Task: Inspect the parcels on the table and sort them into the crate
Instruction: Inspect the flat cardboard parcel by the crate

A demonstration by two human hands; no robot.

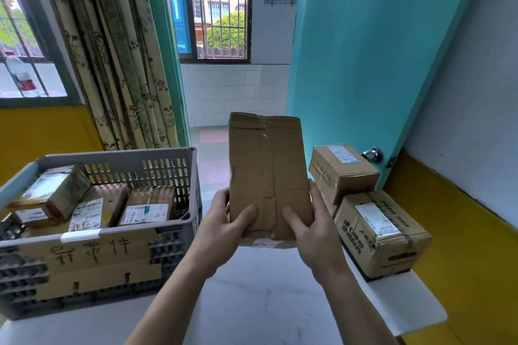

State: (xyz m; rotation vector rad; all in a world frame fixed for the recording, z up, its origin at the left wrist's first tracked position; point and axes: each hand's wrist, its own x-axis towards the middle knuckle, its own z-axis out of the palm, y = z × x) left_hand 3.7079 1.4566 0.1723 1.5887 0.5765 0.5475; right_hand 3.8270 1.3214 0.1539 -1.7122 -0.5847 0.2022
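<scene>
**Parcel upright in both hands, crate to the left**

Grey slatted plastic crate sits at table's left edge. Left hand and right hand grip flat brown cardboard parcel by its bottom corners, long axis vertical, above white table; left hand nearer crate.

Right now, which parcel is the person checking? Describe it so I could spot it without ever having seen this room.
Start at the white table, between the grey plastic crate on its left and two stacked cardboard boxes on its right. Held upright above the middle, in both hands, is a tall flat brown cardboard parcel. Unlike its neighbours, it shows only creased tape, no label on the visible face.
</scene>
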